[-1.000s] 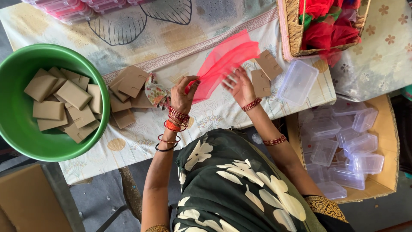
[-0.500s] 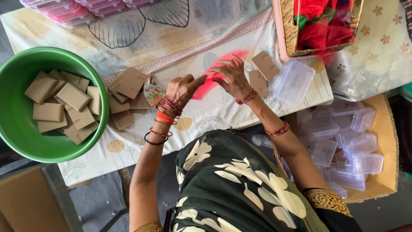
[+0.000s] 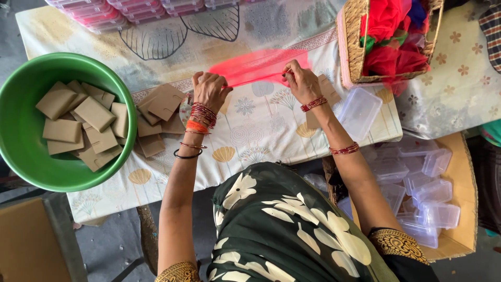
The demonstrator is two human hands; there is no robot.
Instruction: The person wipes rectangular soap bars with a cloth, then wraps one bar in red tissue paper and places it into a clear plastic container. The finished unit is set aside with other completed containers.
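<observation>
Here I see the left hand (image 3: 210,90) and right hand (image 3: 301,82), fingers pinching a sheer red cloth (image 3: 255,68) stretched between them above the tabletop (image 3: 261,120).

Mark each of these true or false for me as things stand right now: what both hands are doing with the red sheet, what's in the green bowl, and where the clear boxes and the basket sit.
1. Both hands hold the red sheet stretched between them. True: the left hand grips one end, the right hand the other.
2. The green bowl holds clear plastic boxes. False: it holds brown card pieces.
3. The wicker basket holds red fabric. True.
4. One clear plastic box lies on the table by the right forearm. True.
5. The cardboard tray of clear boxes sits on the table. False: it sits lower, beside the table on the person's right.
</observation>
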